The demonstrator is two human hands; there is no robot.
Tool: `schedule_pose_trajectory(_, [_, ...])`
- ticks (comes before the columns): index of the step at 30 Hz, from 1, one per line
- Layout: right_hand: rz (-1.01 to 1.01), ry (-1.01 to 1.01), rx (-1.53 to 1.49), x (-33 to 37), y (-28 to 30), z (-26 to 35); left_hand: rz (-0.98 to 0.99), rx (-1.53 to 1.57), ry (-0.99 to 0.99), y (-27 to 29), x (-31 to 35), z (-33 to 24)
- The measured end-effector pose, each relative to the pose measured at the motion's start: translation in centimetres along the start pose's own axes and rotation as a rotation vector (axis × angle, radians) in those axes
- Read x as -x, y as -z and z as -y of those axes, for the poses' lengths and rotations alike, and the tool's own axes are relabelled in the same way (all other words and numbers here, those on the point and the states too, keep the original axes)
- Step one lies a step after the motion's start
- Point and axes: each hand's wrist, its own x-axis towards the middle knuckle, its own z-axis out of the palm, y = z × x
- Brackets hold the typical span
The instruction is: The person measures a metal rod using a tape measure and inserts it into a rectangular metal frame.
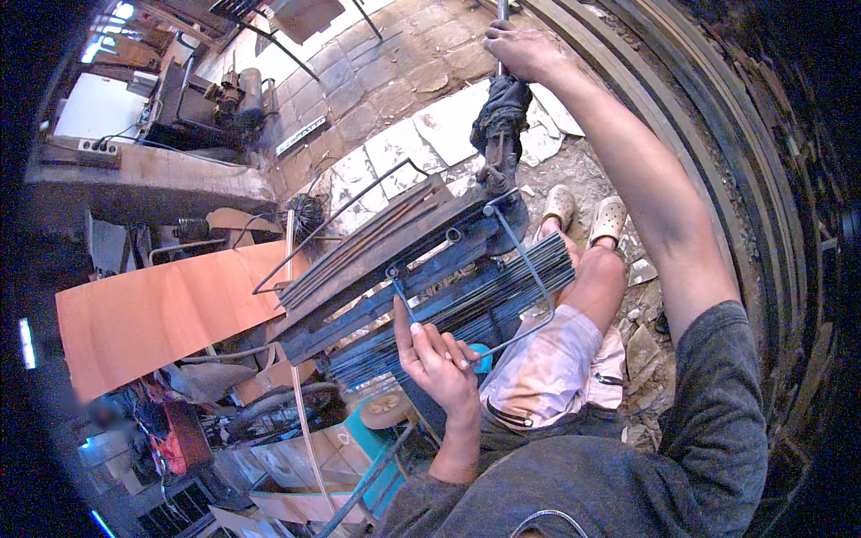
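Note:
My left hand (438, 360) is closed around a thin bent steel rod (536, 269), its index finger stretched along one leg. The rod makes an angular loop; its ends meet the edge of a long dark metal bench fixture (430, 235) with small round pegs. At the top, my right hand (525, 52) grips a metal bar (502, 11) above a dark, cloth-wrapped joint (502, 112) at the fixture's far end. A bundle of straight thin rods (556, 260) lies along the fixture's near side. Another bent rod (336, 220) rests across its far side.
A tan wooden sheet (170, 314) juts out at the left. Behind it stand a motor-like machine (247, 99) and a power strip (97, 151). Long metal bars (691, 134) run along the right. Broken pale tiles (448, 121) cover the floor. A teal board (381, 448) lies lower left.

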Motion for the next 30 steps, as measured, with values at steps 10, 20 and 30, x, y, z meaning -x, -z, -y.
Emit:
schedule_pose_trajectory(10, [-0.068, -0.006, -0.040, 0.2, -0.4, 0.3, 0.001, -0.025, -0.031, 0.3, 0.0, 0.3])
schedule_pose_trajectory(20, [-0.076, -0.083, -0.088, 1.2, 0.2, 0.5, 0.009, -0.044, -0.050, 0.4, 0.0, 0.3])
schedule_pose_trajectory(30, [-0.063, -0.152, -0.189, 1.9, -0.3, -0.1, 0.043, -0.036, -0.051, 0.3, 0.1, 0.4])
